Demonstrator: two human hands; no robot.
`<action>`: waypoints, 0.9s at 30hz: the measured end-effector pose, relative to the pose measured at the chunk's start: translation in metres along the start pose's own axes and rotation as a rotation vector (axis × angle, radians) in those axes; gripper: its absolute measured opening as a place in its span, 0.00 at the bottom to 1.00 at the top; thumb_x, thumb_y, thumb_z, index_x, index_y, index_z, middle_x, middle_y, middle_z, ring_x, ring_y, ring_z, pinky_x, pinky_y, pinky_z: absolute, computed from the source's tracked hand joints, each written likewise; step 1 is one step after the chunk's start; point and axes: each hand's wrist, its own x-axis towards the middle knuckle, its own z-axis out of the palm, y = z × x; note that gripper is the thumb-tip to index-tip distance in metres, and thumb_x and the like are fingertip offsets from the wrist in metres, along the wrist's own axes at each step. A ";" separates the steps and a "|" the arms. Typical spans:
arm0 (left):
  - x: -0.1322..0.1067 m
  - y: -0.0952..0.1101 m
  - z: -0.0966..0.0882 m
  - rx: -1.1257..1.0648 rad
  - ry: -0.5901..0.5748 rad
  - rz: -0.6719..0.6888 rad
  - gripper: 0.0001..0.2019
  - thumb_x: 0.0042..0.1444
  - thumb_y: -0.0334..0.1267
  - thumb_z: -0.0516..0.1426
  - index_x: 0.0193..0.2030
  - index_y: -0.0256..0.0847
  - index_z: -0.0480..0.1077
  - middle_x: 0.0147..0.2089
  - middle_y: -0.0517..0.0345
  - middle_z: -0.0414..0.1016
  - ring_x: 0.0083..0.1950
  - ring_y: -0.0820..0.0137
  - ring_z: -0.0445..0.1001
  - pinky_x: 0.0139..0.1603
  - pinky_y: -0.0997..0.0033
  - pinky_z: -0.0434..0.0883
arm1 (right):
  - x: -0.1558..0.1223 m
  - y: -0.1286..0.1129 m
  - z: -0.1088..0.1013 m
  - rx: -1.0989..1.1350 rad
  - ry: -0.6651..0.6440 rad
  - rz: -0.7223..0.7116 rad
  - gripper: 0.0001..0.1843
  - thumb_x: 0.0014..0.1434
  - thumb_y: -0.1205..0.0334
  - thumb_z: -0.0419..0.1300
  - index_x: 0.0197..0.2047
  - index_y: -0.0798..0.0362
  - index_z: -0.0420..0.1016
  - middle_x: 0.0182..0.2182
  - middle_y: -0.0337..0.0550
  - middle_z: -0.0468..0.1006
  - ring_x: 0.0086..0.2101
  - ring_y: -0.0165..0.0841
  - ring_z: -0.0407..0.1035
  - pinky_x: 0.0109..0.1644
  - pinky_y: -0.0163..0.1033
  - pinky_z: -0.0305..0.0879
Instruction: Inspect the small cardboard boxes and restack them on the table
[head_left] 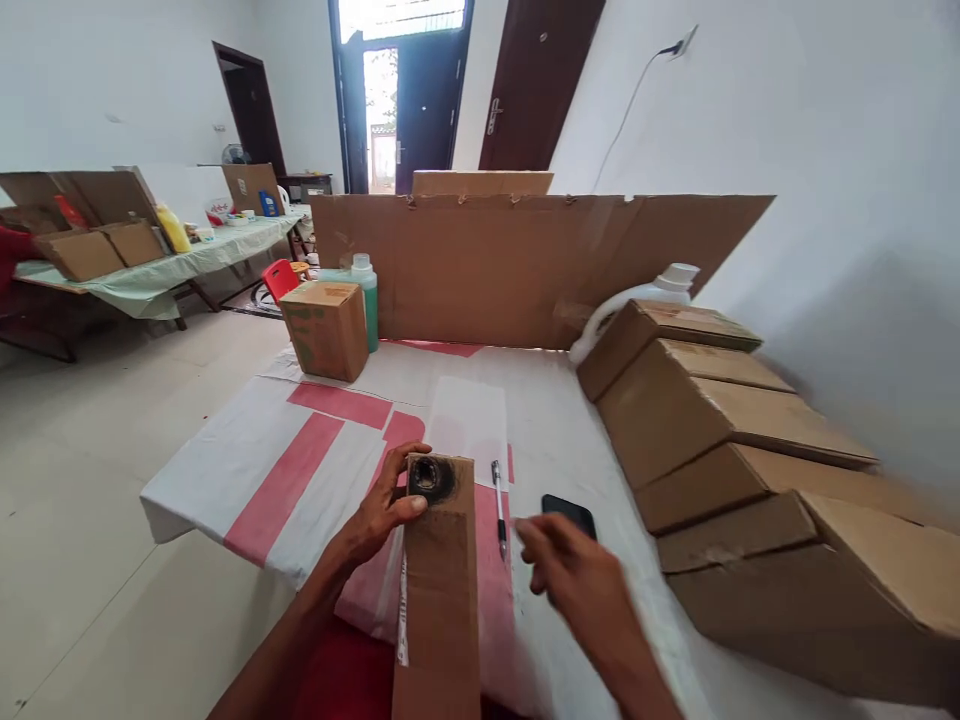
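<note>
**Left hand (386, 515) steadied cardboard box (439, 600), lower centre**

It gripped the box's top edge beside a blackened hole (429, 477). Right hand (577, 580), open and empty, hovered over the phone (570, 512), right of the pen (499, 510). Lifting either would seemingly call for closing its fingers.

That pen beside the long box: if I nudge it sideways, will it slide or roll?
The pen looks slim and round, so it would probably roll rather than slide. The cloth under it should slow it. The box in the left hand may block it. It seems light; the right hand, open close by, could likely pinch it up.
</note>
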 end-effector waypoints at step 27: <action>0.008 0.006 0.013 0.135 -0.110 0.013 0.44 0.51 0.55 0.67 0.69 0.47 0.52 0.64 0.47 0.62 0.66 0.50 0.65 0.66 0.50 0.63 | -0.002 -0.094 -0.007 0.741 -0.007 -0.220 0.12 0.68 0.51 0.62 0.38 0.50 0.73 0.35 0.40 0.81 0.28 0.30 0.73 0.26 0.33 0.67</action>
